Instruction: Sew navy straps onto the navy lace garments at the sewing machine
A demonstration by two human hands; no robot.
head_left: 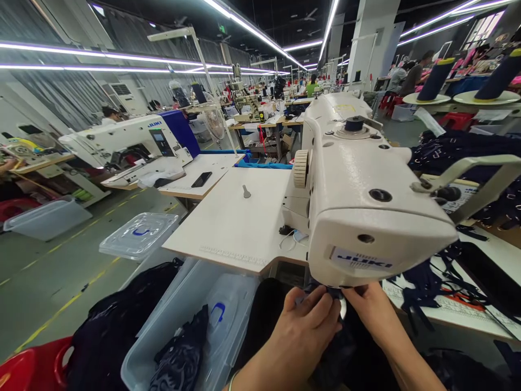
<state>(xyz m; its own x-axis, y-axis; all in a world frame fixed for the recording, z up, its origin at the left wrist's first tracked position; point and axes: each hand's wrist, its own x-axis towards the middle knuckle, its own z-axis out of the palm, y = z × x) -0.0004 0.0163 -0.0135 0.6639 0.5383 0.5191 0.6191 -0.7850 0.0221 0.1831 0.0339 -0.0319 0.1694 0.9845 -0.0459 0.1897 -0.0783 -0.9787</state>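
Note:
Directly in front of me is a white JUKI sewing machine [366, 233]. My left hand [303, 331] is closed under the front of its head, with curled fingers pressed on dark navy fabric [337, 347]. Beside it my right hand [372, 309] pinches the same fabric just below the machine head. The fabric hangs down toward my lap, where it merges with dark clothing. The machine head hides the needle area and the fingertips of my right hand.
A clear plastic bin [228, 326] with navy lace stands at lower left, near a red stool [36, 364]. The white worktable [232, 217] carries a small metal piece [246, 191]. Navy straps [435, 282] lie at right. A phone [202, 179] rests on the neighbouring table.

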